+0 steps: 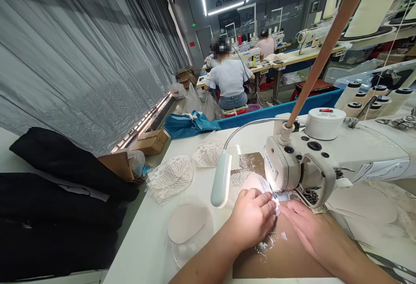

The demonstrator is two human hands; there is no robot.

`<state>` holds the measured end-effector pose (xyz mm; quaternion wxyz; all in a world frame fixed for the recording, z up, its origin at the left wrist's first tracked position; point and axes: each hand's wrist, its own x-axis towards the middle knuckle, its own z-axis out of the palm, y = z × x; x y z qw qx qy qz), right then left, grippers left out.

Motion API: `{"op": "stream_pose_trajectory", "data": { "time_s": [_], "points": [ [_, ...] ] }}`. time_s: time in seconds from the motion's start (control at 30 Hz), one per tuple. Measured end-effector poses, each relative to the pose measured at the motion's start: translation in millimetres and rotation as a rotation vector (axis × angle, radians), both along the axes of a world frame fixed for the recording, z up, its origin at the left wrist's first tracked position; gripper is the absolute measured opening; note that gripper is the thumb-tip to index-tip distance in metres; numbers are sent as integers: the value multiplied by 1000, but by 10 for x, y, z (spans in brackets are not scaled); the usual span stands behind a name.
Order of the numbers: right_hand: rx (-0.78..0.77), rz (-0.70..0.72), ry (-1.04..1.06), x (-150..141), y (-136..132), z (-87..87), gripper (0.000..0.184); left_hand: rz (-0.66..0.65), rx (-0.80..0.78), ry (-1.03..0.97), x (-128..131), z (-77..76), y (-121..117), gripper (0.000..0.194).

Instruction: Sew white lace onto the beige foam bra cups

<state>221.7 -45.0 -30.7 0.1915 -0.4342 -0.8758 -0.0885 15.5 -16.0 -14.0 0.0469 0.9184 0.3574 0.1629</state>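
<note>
A pale lace cup piece (249,181) lies under the head of a white sewing machine (287,162), lit brightly at the needle. My left hand (255,219) is closed over its near edge, fingertips pressed together beside the needle area. From the other side, my right hand (310,227) has its fingers drawn together, with the tips at the same edge of the cloth. The presser foot and needle are mostly hidden by glare and my fingers. Beneath both hands is a brown board (279,262) with shiny patches of tape.
Lace cups (175,175) and a beige cup piece (189,223) lie on the white table at left. A lamp (221,180) on a bent neck hangs beside the machine. Scissors (393,269) rest at lower right, thread cones (352,95) behind. A co-worker (229,78) sits ahead.
</note>
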Motion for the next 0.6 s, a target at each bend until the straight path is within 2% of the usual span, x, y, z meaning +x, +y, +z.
{"op": "stream_pose_trajectory", "data": {
  "time_s": [0.17,0.4,0.6],
  "points": [
    [13,-34,-18,-33,11,-33,47,30,10,5,7,7,50,23],
    [-38,-22,-26,54,22,-170,44,92,4,-44,-8,-18,118,22],
    [-56,20,58,124,41,-277,39,221,-28,-5,-34,-53,108,33]
  ]
}}
